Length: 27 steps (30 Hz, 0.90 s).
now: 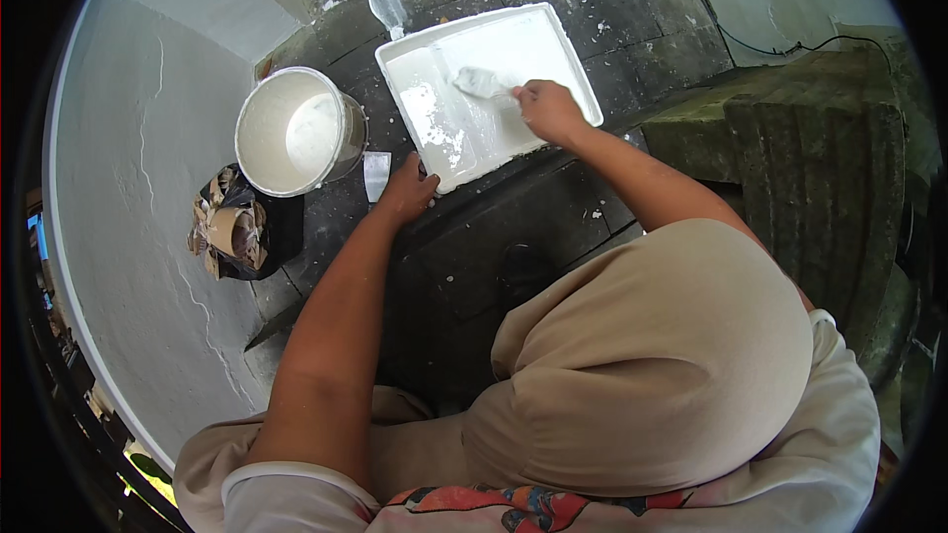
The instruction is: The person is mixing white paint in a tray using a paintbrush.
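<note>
A white paint tray (585,89) lies tilted in my view on the dark paving, wet white paint spread over its bed. My right hand (548,111) is closed round the near end of a flat, white-coated tool (478,82), whose broad end is over the tray's paint. Whether it is a brush or a scraper I cannot tell. At the tray's near left corner, my left hand (407,192) grips the edge, its fingers partly hidden. Beside that hand lies a small white packet or card (376,176).
A white bucket (346,133) with white residue inside stands left of the tray. Nearer sits a black bag (259,259) holding crumpled brown material. A grey wall (158,158) bounds the left, mossy stone steps (810,168) the right. A clear plastic-looking piece (390,8) touches the tray's far corner.
</note>
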Tool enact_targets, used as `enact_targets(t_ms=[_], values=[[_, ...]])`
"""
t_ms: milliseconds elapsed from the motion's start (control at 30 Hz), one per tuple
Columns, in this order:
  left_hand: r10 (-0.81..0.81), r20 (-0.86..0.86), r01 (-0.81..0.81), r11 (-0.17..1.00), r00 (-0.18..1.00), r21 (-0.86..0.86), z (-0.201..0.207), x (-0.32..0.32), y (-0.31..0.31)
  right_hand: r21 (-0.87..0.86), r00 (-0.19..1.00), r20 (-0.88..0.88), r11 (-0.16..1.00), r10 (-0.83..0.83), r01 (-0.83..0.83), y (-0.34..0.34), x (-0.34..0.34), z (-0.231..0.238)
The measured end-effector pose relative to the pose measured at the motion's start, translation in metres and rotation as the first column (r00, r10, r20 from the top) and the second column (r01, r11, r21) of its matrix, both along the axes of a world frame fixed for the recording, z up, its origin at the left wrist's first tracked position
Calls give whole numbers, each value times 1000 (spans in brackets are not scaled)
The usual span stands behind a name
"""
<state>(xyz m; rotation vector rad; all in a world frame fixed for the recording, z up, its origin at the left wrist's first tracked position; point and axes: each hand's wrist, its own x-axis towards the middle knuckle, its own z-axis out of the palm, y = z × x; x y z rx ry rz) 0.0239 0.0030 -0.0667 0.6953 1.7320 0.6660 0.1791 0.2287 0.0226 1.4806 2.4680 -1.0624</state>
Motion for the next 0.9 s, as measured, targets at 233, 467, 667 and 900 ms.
enact_targets(t_ms=[233,467,667,900], values=[[16,0,-16,1000,1000,-1,4,1,0,186,970,104,962,-219,198,71,4,2],[20,-86,-18,1000,996,22,22,5,1,-113,960,64,954,-272,278,56,-47,-27],[-8,-167,8,1000,986,3,24,9,7,-127,999,24,991,-33,36,28,-63,-25],[27,-116,-24,999,993,27,29,7,6,-175,980,40,967,197,-187,8,-51,-13]])
